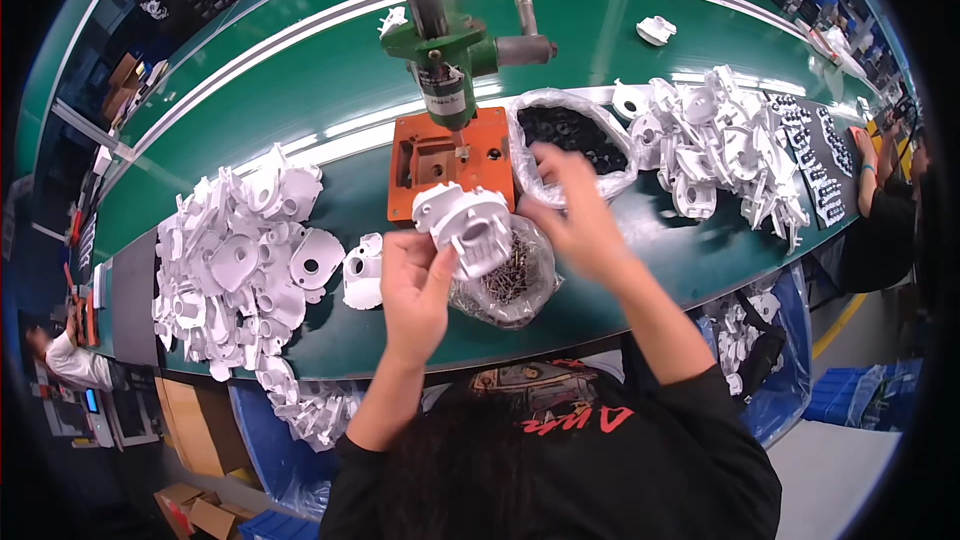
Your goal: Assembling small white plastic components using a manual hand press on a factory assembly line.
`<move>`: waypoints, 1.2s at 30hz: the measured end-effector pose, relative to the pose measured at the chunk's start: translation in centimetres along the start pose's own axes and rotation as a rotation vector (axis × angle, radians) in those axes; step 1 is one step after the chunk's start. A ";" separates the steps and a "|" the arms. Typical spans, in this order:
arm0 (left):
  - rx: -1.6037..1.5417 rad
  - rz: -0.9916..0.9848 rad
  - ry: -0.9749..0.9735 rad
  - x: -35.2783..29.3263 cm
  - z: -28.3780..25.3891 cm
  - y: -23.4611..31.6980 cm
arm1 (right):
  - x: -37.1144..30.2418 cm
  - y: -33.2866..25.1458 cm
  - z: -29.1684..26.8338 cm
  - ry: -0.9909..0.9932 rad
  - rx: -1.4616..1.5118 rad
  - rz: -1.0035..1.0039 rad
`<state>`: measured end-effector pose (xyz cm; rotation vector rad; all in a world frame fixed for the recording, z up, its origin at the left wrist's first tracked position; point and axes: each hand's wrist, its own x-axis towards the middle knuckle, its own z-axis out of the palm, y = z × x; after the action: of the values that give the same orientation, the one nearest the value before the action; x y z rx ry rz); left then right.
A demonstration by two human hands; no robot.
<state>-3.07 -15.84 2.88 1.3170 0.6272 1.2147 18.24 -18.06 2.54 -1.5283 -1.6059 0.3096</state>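
Note:
My left hand (415, 285) grips a white moulded plastic part (475, 230) by its lower left edge, thumb in front, and holds it tilted just before the orange fixture block (405, 195). My right hand (580, 215) is at the near left edge of a clear plastic bag (622, 180) of small black pieces (575, 135). Its thumb and forefinger look apart, with nothing visible between them, though the fingertips are blurred. Below the held part stands a second clear bag holding many small screws (510, 280). Above the fixture hangs a green and steel press head (440, 90).
White parts are piled on the left (235, 260) and right (715, 140) of the green bench. One single white part (364, 270) lies beside the left pile. Blue-lined bins (780, 390) stand below the bench edge. A co-worker's arm (870, 175) reaches in at far right.

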 end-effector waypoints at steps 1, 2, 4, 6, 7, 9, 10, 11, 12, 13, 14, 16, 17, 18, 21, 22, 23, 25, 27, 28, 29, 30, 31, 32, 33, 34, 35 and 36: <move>0.173 0.021 0.004 0.6 -0.9 0.1 | 1.5 1.9 0.2 0.098 -0.087 0.026; 0.329 0.045 -0.025 1.7 -1.0 0.2 | 2.6 5.2 -0.2 0.177 -0.311 0.066; 0.661 0.075 -0.048 3.9 -1.5 0.9 | 4.5 9.4 0.1 0.134 -0.584 0.165; 1.283 0.507 -0.188 6.1 -2.3 0.3 | 5.5 11.3 0.4 0.103 -0.638 0.149; 1.319 0.561 -0.217 7.2 -2.2 -0.2 | 5.7 12.0 0.5 0.073 -0.696 0.153; 1.382 0.600 -0.213 8.5 -2.6 -1.4 | 6.4 12.1 0.9 0.095 -0.674 0.112; 1.426 0.641 -0.233 9.2 -2.7 -2.4 | 6.6 12.4 0.8 0.048 -0.629 0.148; 1.428 0.641 -0.229 9.7 -3.0 -3.2 | 6.8 12.5 0.7 -0.001 -0.581 0.185; 1.434 0.636 -0.249 10.2 -3.3 -4.0 | 7.0 12.5 0.7 -0.001 -0.580 0.182; 1.433 0.633 -0.276 10.5 -2.9 -4.2 | 7.3 12.5 0.4 -0.041 -0.601 0.188; 1.428 0.635 -0.282 10.5 -2.8 -4.2 | 7.3 12.5 0.0 -0.081 -0.622 0.195; 1.290 0.498 -0.361 10.5 -2.7 -3.7 | 7.5 11.8 -0.3 -0.080 -0.594 0.245; 1.287 0.500 -0.362 10.6 -2.9 -3.9 | 7.6 11.3 -0.6 -0.081 -0.563 0.287; 1.247 0.511 -0.372 10.7 -3.4 -4.4 | 7.5 11.0 -0.9 -0.080 -0.565 0.287; 1.171 0.545 -0.363 11.0 -3.7 -5.1 | 7.1 9.7 -0.9 0.092 -0.361 0.150; 1.133 0.573 -0.355 11.1 -3.6 -5.2 | 7.1 8.7 -0.5 0.063 -0.112 0.150; 1.134 0.568 -0.354 11.1 -3.9 -5.2 | 7.1 7.3 0.0 0.029 0.138 0.148; 1.151 0.576 -0.391 11.0 -4.5 -5.2 | 7.1 4.7 1.8 0.036 0.139 0.090; 1.110 0.516 -0.408 10.9 -4.5 -5.2 | 7.2 4.5 3.3 0.106 0.097 -0.063; 1.079 0.454 -0.416 10.9 -4.6 -5.1 | 7.4 4.4 4.0 0.104 0.099 -0.064; 1.081 0.452 -0.413 10.9 -4.5 -4.9 | 7.5 4.2 4.6 0.121 0.069 -0.091; 1.090 0.445 -0.404 10.8 -4.3 -4.8 | 7.6 4.0 5.1 0.137 0.040 -0.119; 1.100 0.437 -0.393 10.7 -4.1 -4.7 | 7.7 3.8 5.5 0.142 0.101 -0.142; 1.104 0.434 -0.387 10.6 -4.0 -5.0 | 7.9 4.1 6.0 0.137 0.106 -0.146; 1.079 0.501 -0.327 10.5 -3.9 -5.6 | 8.2 4.8 6.4 0.160 0.055 -0.220; 1.047 0.565 -0.272 10.4 -3.8 -6.0 | 8.3 5.1 6.5 0.185 0.001 -0.288; 1.045 0.560 -0.274 10.4 -3.8 -6.2 | 8.4 5.5 6.6 0.182 0.001 -0.284; 1.057 0.575 -0.258 10.5 -3.8 -6.4 | 8.5 5.8 6.6 0.153 -0.039 -0.342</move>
<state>-1.27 -3.76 -1.03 2.6334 0.7581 1.1321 18.65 -6.68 -1.89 -1.2450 -1.7212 -0.0274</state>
